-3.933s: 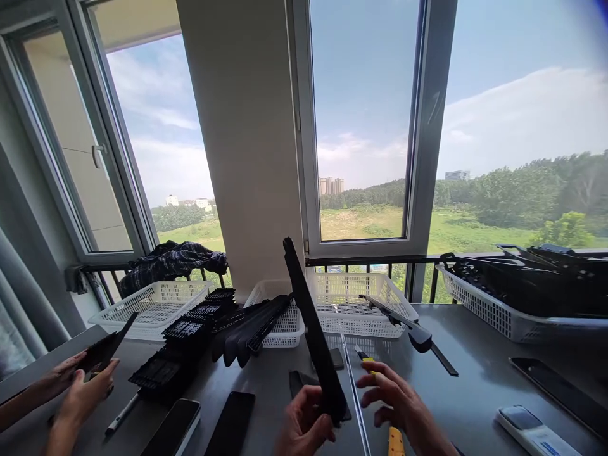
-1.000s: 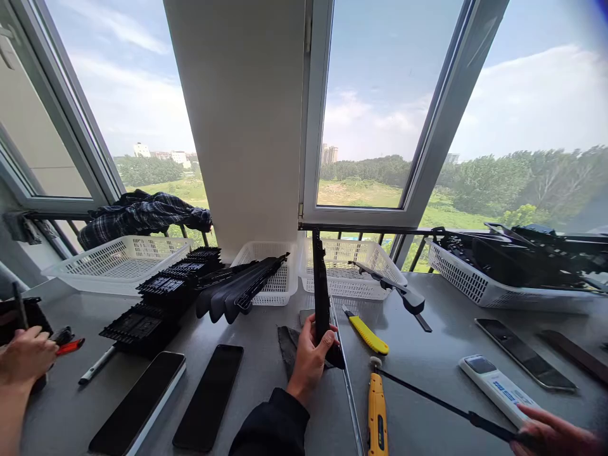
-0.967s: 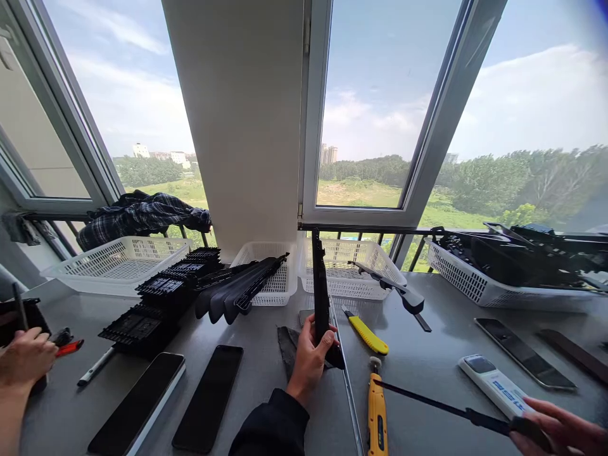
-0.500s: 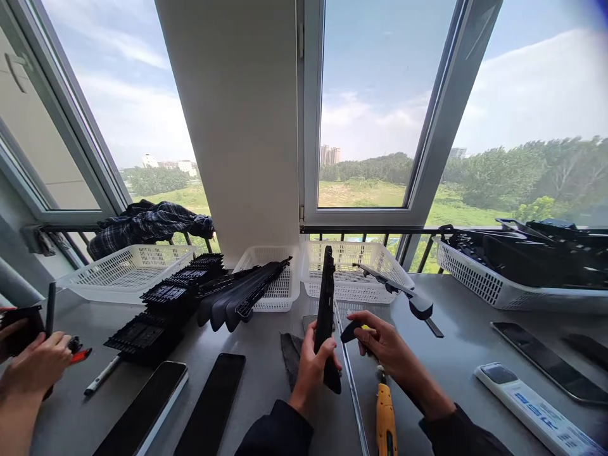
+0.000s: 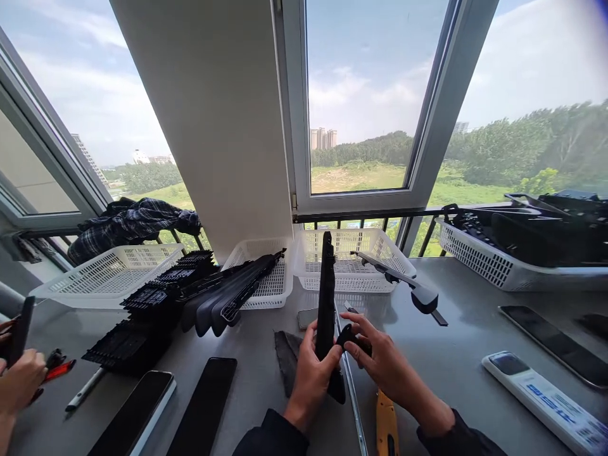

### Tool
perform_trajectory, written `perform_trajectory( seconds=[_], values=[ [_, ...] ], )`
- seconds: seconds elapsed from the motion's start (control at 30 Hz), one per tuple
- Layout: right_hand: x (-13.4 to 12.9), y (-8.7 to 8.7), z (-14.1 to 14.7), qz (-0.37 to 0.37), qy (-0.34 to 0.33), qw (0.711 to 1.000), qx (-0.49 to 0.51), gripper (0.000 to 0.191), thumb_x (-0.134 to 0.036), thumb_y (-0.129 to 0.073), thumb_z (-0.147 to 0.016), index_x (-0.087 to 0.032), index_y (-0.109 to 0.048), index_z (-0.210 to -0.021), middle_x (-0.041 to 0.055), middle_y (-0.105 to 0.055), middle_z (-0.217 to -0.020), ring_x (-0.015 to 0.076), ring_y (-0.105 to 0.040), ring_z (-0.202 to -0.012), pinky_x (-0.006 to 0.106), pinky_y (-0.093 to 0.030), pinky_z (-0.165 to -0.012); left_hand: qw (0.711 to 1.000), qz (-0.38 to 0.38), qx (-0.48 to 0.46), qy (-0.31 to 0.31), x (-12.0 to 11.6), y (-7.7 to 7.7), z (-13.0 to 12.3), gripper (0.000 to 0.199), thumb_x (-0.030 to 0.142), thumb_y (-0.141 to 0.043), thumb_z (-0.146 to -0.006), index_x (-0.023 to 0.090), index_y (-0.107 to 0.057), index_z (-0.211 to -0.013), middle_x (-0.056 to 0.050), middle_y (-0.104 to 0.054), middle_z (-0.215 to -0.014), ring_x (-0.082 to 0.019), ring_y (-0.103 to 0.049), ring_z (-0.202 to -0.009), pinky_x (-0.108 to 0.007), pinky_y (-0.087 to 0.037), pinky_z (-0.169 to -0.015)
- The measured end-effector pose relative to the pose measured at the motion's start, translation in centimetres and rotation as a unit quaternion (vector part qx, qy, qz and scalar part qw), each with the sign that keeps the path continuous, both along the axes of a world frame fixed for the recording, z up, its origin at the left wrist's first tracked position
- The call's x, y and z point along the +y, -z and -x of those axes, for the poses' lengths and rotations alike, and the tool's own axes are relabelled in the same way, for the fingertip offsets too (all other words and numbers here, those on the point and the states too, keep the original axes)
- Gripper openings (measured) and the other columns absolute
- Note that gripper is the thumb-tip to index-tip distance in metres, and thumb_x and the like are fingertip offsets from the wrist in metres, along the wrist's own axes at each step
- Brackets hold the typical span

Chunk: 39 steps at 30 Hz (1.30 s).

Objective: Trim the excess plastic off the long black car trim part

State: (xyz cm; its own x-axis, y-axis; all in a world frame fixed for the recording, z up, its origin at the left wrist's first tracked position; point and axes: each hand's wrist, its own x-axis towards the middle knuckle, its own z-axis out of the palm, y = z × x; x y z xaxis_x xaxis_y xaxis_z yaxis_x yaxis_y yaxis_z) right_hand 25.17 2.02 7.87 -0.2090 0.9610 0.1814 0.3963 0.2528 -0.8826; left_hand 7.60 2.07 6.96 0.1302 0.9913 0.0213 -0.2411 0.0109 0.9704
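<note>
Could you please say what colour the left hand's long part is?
The long part is black, clearest in the head view.

"Long black part (image 5: pixel 327 291): condition?"
"Narrow, uneven along its upper right edge. Raised near upright, lower end slightly right, gripped in the left hand (image 5: pixel 311 370)."
"Small black piece (image 5: pixel 344 334)?"
"Curved edge visible, remainder covered by the right hand (image 5: pixel 380 354). Positioned just beside the long black part; contact undetermined."

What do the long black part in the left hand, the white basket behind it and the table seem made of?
Long black part: probably plastic; dull surface, notched edge. White basket: likely moulded plastic; smooth, with regular slots. Table: metal or laminate, unclear; smooth, grey, with blurred reflections.
</note>
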Motion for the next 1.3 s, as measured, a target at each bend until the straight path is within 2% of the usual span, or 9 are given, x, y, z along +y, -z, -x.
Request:
perform_trajectory(
  seconds=[0.1,0.2,0.3,0.4,0.5,0.67,0.87,1.1,1.3],
  values=[
    [0.0,-0.1,-0.2,-0.028,0.051,0.995,-0.083,0.049,-0.037,-0.064,-0.093,-0.026,-0.057,-0.140,0.0014,-0.072,-0.093,0.0212,-0.071,-0.082,0.034,-0.054,-0.077,0.999,-0.006,-0.002,-0.048,0.1,-0.4,0.3,0.051,0.041,-0.084,-0.080,0.021,-0.061,-0.120,0.000,-0.064,-0.089,-0.011,-0.055,-0.063,-0.025,-0.049,-0.063],
    [-0.2,-0.4,-0.2,-0.040,0.108,0.980,-0.161,0.036,-0.048,-0.064,-0.094,-0.025,-0.065,-0.121,0.0013,-0.071,-0.083,0.0237,-0.070,-0.075,0.034,-0.050,-0.069,0.996,-0.011,0.011,-0.082,0.4,-0.6,0.8,0.042,0.040,-0.083,-0.080,0.022,-0.061,-0.111,0.002,-0.062,-0.086,-0.011,-0.055,-0.061,-0.025,-0.050,-0.063],
    [-0.6,-0.8,0.1,-0.073,0.146,0.967,-0.196,0.035,-0.051,-0.061,-0.097,-0.025,-0.064,-0.120,0.0006,-0.070,-0.078,0.0235,-0.070,-0.068,0.031,-0.046,-0.063,0.997,-0.015,0.029,-0.067,0.5,-0.7,1.2,0.037,0.041,-0.079,-0.084,0.021,-0.060,-0.109,0.003,-0.061,-0.080,-0.011,-0.055,-0.060,-0.025,-0.050,-0.063],
    [-0.9,-1.1,0.4,-0.099,0.134,0.965,-0.204,0.028,-0.041,-0.058,-0.097,-0.026,-0.060,-0.120,-0.0052,-0.061,-0.064,0.0193,-0.063,-0.055,0.027,-0.039,-0.055,0.998,-0.014,0.042,-0.050,0.5,-0.6,1.3,0.036,0.041,-0.076,-0.086,0.021,-0.060,-0.111,0.004,-0.061,-0.076,-0.012,-0.054,-0.059,-0.025,-0.049,-0.063],
    [-1.0,-1.2,0.6,-0.121,0.116,0.964,-0.204,0.013,-0.026,-0.056,-0.091,-0.026,-0.057,-0.104,-0.0083,-0.054,-0.060,0.0161,-0.056,-0.050,0.025,-0.036,-0.053,0.998,-0.012,0.048,-0.043,0.6,-0.4,1.5,0.036,0.040,-0.075,-0.087,0.020,-0.059,-0.112,0.005,-0.058,-0.069,-0.012,-0.052,-0.057,-0.025,-0.048,-0.062],
    [-0.7,-0.7,0.6,-0.139,0.123,0.965,-0.185,0.013,-0.019,-0.054,-0.085,-0.025,-0.052,-0.097,-0.0070,-0.057,-0.066,0.0146,-0.055,-0.054,0.024,-0.039,-0.056,0.999,0.011,0.022,-0.033,0.6,-0.4,1.7,0.039,0.046,-0.071,-0.090,0.018,-0.060,-0.116,0.005,-0.057,-0.065,-0.011,-0.049,-0.054,-0.024,-0.045,-0.058],
    [-0.8,0.0,0.7,-0.167,0.127,0.967,-0.145,0.008,-0.021,-0.056,-0.088,-0.025,-0.053,-0.095,-0.0029,-0.062,-0.077,0.0155,-0.057,-0.063,0.026,-0.044,-0.062,0.999,0.010,-0.042,-0.024,0.2,-0.7,1.4,0.051,0.067,-0.054,-0.098,0.018,-0.064,-0.092,-0.002,-0.066,-0.082,-0.011,-0.053,-0.054,-0.024,-0.045,-0.054],
    [-0.9,-0.1,1.4,-0.180,0.063,0.974,-0.122,0.025,-0.007,-0.050,-0.083,-0.025,-0.053,-0.101,0.0059,-0.068,-0.106,0.0199,-0.066,-0.084,0.031,-0.053,-0.078,0.996,0.056,-0.057,-0.040,-0.6,-0.9,0.6,0.071,0.083,-0.054,-0.089,0.015,-0.069,-0.102,-0.003,-0.066,-0.072,-0.013,-0.052,-0.052,-0.026,-0.045,-0.053],
    [-0.8,0.1,1.5,-0.212,0.057,0.967,-0.128,0.035,-0.001,-0.046,-0.082,-0.025,-0.053,-0.107,0.0066,-0.068,-0.115,0.0239,-0.069,-0.102,0.036,-0.056,-0.087,0.990,0.099,-0.101,-0.002,-0.9,-1.1,0.4,0.075,0.085,-0.056,-0.087,0.015,-0.066,-0.114,-0.005,-0.071,-0.071,-0.021,-0.067,-0.061,-0.031,-0.050,-0.058]
  ],
)
